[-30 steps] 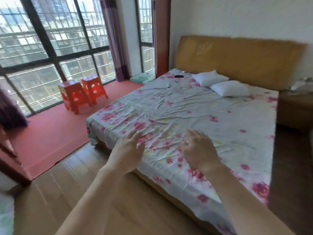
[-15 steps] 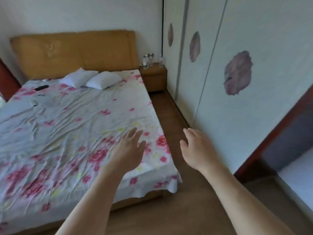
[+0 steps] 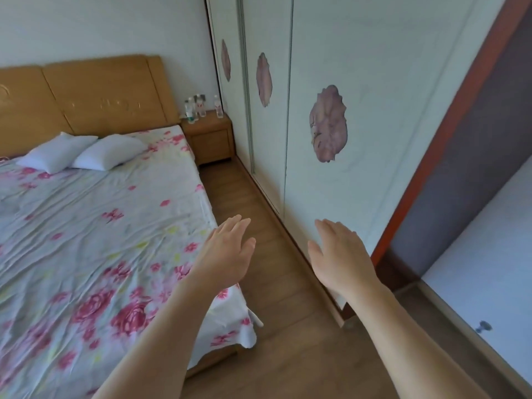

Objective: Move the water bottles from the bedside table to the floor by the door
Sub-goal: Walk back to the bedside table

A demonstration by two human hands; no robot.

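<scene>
View has been swung further right since the earlier frame: window and stools are gone, wardrobe and aisle floor are now centred. Water bottles are seen at 12 o'clock, standing on the bedside desk beside the headboard, well apart from both hands. Left hand and right hand are held out, fingers spread, nothing grasped. Door frame is seen at 2 o'clock. Judged: approach only begun, no bottle moved yet.
</scene>
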